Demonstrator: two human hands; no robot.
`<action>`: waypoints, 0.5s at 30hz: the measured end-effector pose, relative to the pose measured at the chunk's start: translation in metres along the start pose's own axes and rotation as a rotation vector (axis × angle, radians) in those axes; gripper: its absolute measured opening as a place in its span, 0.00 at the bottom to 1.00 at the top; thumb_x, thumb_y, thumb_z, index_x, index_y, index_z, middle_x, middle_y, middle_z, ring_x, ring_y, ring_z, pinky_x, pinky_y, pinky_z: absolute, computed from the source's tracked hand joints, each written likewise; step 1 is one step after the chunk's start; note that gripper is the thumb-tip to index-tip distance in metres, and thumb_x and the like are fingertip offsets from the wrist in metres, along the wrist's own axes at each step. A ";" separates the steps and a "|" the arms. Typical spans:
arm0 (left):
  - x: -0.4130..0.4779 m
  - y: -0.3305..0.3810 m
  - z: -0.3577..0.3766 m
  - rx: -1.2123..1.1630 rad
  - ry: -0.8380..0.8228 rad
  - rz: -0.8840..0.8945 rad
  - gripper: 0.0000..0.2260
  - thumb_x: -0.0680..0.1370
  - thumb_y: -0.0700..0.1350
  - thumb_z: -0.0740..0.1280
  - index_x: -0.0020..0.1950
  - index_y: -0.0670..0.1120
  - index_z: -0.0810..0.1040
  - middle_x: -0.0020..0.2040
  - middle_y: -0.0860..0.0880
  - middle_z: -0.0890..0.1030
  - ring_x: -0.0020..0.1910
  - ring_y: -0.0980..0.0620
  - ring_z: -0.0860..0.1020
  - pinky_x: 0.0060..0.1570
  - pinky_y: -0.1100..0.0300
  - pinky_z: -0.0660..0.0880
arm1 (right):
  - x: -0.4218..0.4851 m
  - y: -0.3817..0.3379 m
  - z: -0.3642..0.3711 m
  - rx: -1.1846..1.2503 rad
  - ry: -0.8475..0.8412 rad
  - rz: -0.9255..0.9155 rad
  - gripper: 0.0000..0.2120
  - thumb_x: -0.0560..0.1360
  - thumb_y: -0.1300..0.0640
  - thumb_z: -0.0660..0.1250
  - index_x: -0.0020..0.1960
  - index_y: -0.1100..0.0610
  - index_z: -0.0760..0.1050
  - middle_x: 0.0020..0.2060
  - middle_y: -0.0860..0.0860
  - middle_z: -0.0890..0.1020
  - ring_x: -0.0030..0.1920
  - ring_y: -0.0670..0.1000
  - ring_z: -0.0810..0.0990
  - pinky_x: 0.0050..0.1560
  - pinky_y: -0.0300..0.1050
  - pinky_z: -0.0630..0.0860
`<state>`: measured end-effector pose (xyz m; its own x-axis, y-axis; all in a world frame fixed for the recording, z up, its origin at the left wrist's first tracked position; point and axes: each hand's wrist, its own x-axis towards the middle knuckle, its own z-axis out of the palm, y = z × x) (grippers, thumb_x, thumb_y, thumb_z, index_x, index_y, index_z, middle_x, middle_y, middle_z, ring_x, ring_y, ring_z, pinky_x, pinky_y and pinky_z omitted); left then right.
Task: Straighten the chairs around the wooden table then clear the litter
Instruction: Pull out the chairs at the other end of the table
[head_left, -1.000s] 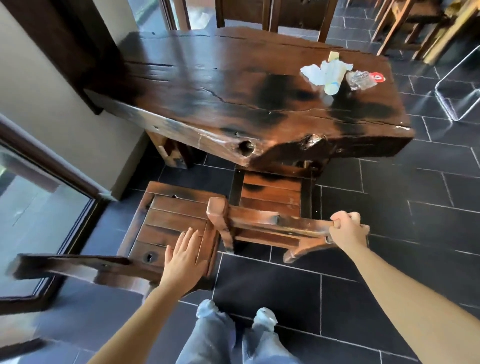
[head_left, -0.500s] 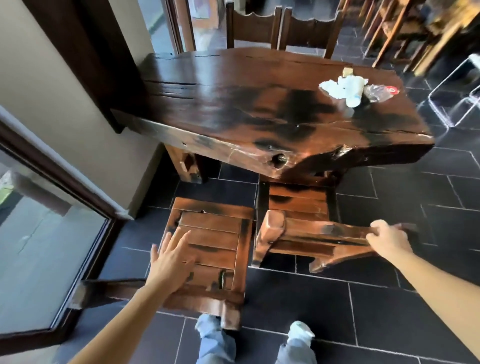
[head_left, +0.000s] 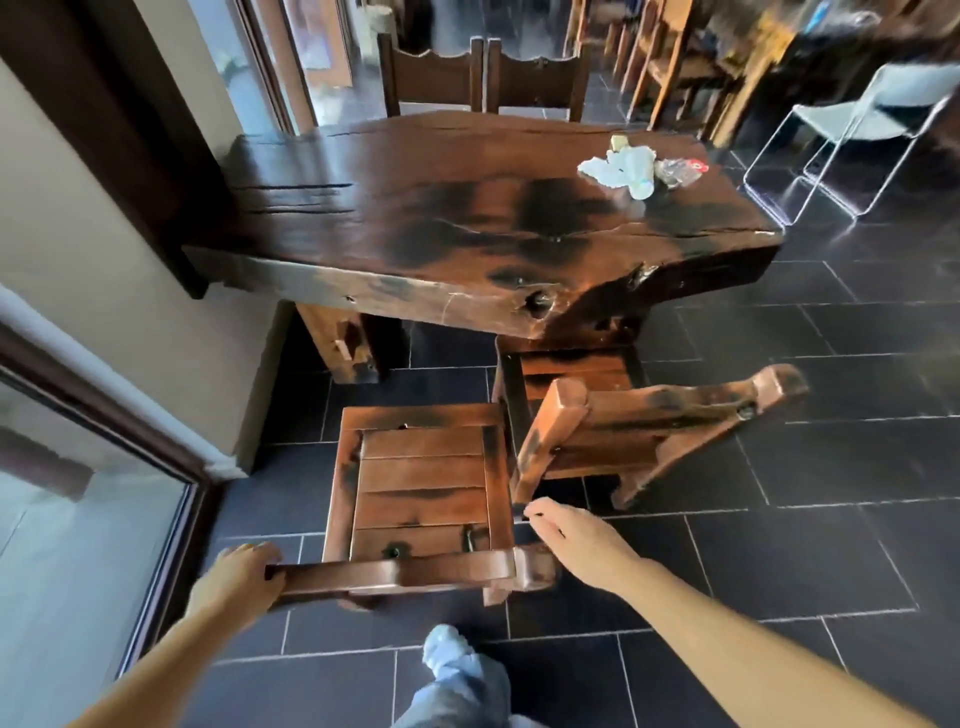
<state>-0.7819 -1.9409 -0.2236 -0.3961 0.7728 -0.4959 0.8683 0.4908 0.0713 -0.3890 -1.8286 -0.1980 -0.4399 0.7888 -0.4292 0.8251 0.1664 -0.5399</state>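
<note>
The dark wooden table (head_left: 415, 228) carries litter near its far right corner: crumpled white paper with a pale bottle (head_left: 626, 166) and a clear wrapper with a red spot (head_left: 680, 170). Two wooden chairs stand on the near side. The left chair (head_left: 426, 483) is pulled out, its slatted seat fully in sight. My left hand (head_left: 239, 577) grips the left end of its backrest. My right hand (head_left: 576, 540) lies with fingers extended at the backrest's right end. The right chair (head_left: 665, 415) has its seat partly under the table, its backrest skewed.
Two more wooden chairs (head_left: 483, 78) stand at the table's far side. A white metal-frame chair (head_left: 857, 119) stands at the right. A wall and a glass door (head_left: 78, 519) close off the left. My foot (head_left: 447, 654) is on the dark tiled floor.
My right hand let go of the right chair's backrest and came to the left chair. My left hand moved from the seat to the backrest's left end. The left chair turned squarer to the table.
</note>
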 end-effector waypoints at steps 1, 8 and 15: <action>-0.010 -0.005 0.003 -0.051 0.037 0.036 0.12 0.74 0.46 0.65 0.57 0.50 0.78 0.60 0.48 0.78 0.61 0.45 0.72 0.58 0.53 0.72 | -0.004 -0.012 0.004 -0.077 -0.035 -0.033 0.13 0.81 0.45 0.52 0.59 0.47 0.71 0.56 0.48 0.78 0.55 0.54 0.77 0.53 0.50 0.73; -0.036 -0.011 0.019 -0.053 0.100 0.109 0.24 0.72 0.47 0.69 0.67 0.50 0.66 0.64 0.48 0.65 0.68 0.46 0.59 0.52 0.49 0.74 | -0.027 -0.051 0.051 -0.476 0.109 0.089 0.36 0.73 0.58 0.69 0.74 0.54 0.53 0.66 0.56 0.64 0.65 0.56 0.67 0.56 0.48 0.76; -0.032 -0.017 0.029 -0.042 0.165 0.156 0.22 0.70 0.34 0.64 0.62 0.47 0.69 0.60 0.46 0.66 0.63 0.42 0.62 0.50 0.48 0.76 | -0.029 -0.047 0.084 -0.576 0.165 0.190 0.38 0.71 0.61 0.71 0.75 0.53 0.55 0.69 0.56 0.63 0.69 0.58 0.63 0.66 0.54 0.67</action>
<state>-0.7755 -1.9854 -0.2339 -0.3044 0.8943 -0.3279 0.9112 0.3737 0.1735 -0.4451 -1.9089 -0.2213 -0.2446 0.9094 -0.3365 0.9622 0.2705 0.0314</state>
